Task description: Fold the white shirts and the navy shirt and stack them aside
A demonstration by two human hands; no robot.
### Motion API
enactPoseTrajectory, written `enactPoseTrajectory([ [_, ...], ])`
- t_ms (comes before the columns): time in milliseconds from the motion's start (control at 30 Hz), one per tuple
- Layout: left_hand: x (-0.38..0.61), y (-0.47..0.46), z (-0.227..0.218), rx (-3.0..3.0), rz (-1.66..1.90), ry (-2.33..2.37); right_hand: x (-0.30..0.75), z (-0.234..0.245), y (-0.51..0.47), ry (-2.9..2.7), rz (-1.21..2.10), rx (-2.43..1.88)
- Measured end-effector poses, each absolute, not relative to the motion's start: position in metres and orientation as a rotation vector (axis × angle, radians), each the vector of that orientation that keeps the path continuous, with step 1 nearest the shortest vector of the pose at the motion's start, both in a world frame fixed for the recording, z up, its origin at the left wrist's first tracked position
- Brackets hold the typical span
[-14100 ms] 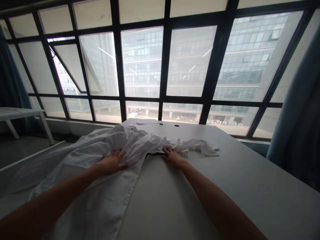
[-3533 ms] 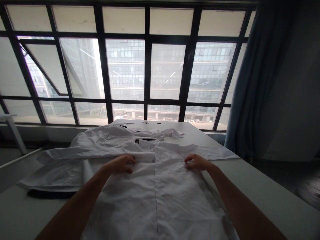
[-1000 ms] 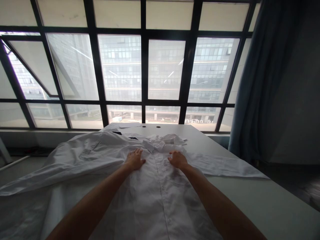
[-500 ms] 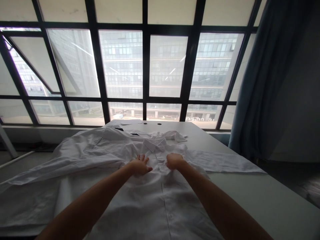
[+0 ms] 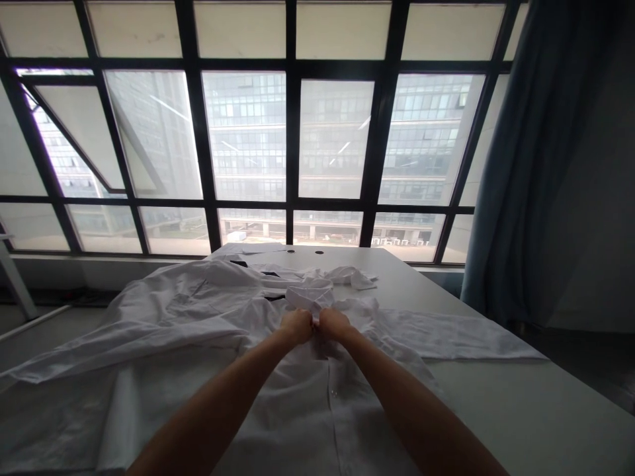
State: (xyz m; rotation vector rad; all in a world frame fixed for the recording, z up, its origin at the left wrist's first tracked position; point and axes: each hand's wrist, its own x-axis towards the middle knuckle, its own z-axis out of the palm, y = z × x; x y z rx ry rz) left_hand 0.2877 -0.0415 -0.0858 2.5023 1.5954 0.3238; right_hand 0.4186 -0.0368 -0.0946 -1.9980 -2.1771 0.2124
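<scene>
A white button-up shirt (image 5: 317, 403) lies front-up on the pale table (image 5: 520, 410), its collar (image 5: 305, 296) toward the window. One sleeve (image 5: 461, 337) stretches out to the right. My left hand (image 5: 296, 326) and my right hand (image 5: 333, 322) are close together just below the collar. Both are closed, pinching the shirt's front placket near the top button. More white garments (image 5: 183, 297) lie spread to the left and behind the shirt.
A wall of black-framed windows (image 5: 292, 132) stands past the table's far edge. A dark blue curtain (image 5: 536, 165) hangs at the right. Two round cable holes (image 5: 305, 252) sit in the far end of the tabletop. A white table leg (image 5: 17, 284) shows at far left.
Both hands have moved inward from lying flat beside the collar and closed together on the shirt front below it. The fabric there has bunched up slightly.
</scene>
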Motion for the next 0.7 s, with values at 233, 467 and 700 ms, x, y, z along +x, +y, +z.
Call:
enactPoseTrajectory([
  [233, 0.296, -0.02, -0.098, 2.235, 0.474, 1.551, 0.436, -0.106, -0.016, -2.11, 0.466, -1.821],
  [467, 0.302, -0.01, -0.105, 1.847, 0.449, 1.412, 0.458, -0.122, -0.023, -1.88, 0.753, -1.632],
  [700, 0.304, -0.01, -0.121, 1.741, 0.559, 1.41, 0.46, -0.13, -0.027, -1.711, 0.824, -1.505],
])
